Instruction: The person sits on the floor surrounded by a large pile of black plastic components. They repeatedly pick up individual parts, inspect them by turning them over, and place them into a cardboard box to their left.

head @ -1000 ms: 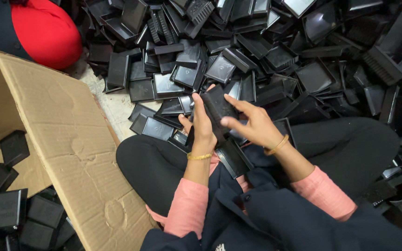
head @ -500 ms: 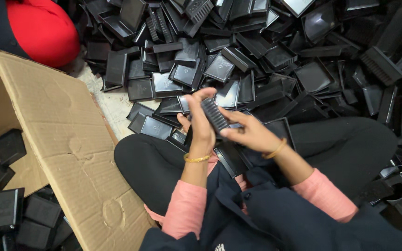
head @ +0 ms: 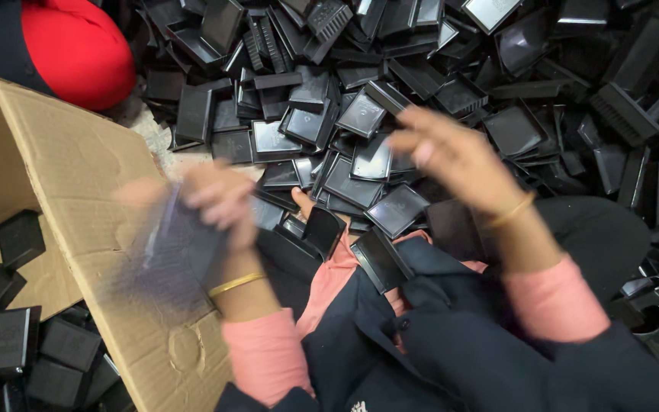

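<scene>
Blurred by motion: left hand point(head: 219, 200) clasping a dark ribbed plastic part point(head: 173, 255) over the cardboard box point(head: 78, 164) wall; its long axis hard to tell. Right hand point(head: 451, 156) above the black parts pile point(head: 390, 91), fingers loosely spread, empty. Half a second earlier, held by both hands together at the lap.

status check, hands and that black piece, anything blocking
Left hand grips blurred black plastic piece over cardboard box. Right hand open above pile of black parts. Nothing blocking.
</scene>
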Motion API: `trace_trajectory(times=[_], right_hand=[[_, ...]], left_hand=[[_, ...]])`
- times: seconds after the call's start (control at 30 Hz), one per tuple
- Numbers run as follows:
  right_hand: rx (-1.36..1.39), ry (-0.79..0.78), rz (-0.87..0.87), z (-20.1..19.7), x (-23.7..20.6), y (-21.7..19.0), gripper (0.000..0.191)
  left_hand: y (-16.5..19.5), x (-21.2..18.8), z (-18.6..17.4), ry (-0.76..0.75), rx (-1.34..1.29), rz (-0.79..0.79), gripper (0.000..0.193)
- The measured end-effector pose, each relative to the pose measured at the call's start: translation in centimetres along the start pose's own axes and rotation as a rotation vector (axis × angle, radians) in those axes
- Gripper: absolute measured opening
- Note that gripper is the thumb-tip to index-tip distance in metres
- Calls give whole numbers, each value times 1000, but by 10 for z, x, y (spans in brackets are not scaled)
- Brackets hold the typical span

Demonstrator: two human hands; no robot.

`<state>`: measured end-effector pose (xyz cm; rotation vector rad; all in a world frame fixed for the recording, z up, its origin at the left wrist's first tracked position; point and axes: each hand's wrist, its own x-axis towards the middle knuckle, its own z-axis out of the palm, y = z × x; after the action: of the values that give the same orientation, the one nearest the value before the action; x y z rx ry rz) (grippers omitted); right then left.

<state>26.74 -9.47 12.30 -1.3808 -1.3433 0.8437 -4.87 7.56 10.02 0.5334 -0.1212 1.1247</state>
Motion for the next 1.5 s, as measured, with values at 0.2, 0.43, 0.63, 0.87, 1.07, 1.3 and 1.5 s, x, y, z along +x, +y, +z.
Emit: trace_trajectory(times=[0.2,0.43,0.63,0.87,1.07,1.3,1.5], right_hand=[[-1130,278,243,-87,49,121,70],[-922,150,607,-76,20,175,70],[-1114,332,235,-86,-6,129,55],[-366,368,318,-100,-45,112,50],[-649,301,615,-85,-42,138,60],[-1129,-156,143,-58,-45,111,95],[-1187,-318,335,-56,-46,65,101]], left_hand=[[4,18,-8,8,-464,-84,44],[-212,21,-14,-481,1886,-248,59],[-216,-22,-26,-609,2007,-325,25],[-145,-31,-21,-347,1661,-408,26],[-125,-31,-23,-255,1843,-353,25],[-183,17,-22,28,1983,-546,39],[-177,24,-36,-22,1736,-395,57]])
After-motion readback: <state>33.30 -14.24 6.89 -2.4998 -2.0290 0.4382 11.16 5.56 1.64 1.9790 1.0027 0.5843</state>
